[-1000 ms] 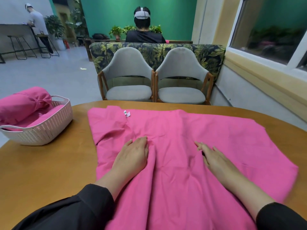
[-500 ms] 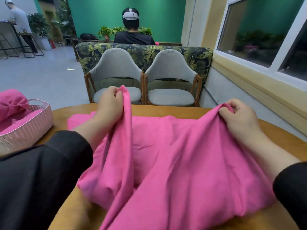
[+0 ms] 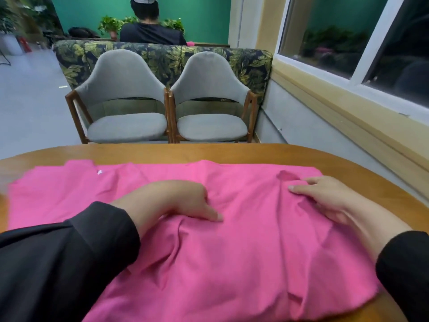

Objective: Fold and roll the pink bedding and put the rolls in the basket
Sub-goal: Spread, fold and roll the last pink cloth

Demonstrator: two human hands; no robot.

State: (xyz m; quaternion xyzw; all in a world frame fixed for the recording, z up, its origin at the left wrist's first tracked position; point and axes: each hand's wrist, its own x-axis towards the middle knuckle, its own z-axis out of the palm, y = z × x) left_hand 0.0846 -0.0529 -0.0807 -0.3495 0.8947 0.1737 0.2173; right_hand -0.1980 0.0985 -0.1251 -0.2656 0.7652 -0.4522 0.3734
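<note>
Green walls close off the far end of the room, and a wooden counter [image 3: 232, 152] with a rounded edge fills the near part of the view. Pink bedding [image 3: 232, 263] lies spread over the counter, covering most of its width and running off the bottom of the picture; its far edge stops short of the counter's far rim, leaving a strip of bare wood. The cloth is not flat: ridges and creases run through its middle and near its right end. A small white tag [image 3: 99, 172] shows near the bedding's far left corner.

Both hands rest on the bedding. The left hand [image 3: 176, 201] lies near the middle of the cloth, palm down, fingers straight and pointing toward the bedding's right end, pressing the fabric without gripping it. The right hand [image 3: 325, 196] lies on the bedding's right part, just beside its far right corner, fingers extended and spread flat on the cloth, pointing toward the left hand. The two hands are apart, with a crease of cloth between them. Black sleeves [image 3: 69, 263] cover both forearms.

Beyond the counter stand two grey chairs [image 3: 125, 108] side by side, backed by a leaf-patterned sofa [image 3: 162, 56]. A person in black [image 3: 151, 33] sits past the sofa, facing away. A window [image 3: 348, 38] lines the wall beside the counter's right end.
</note>
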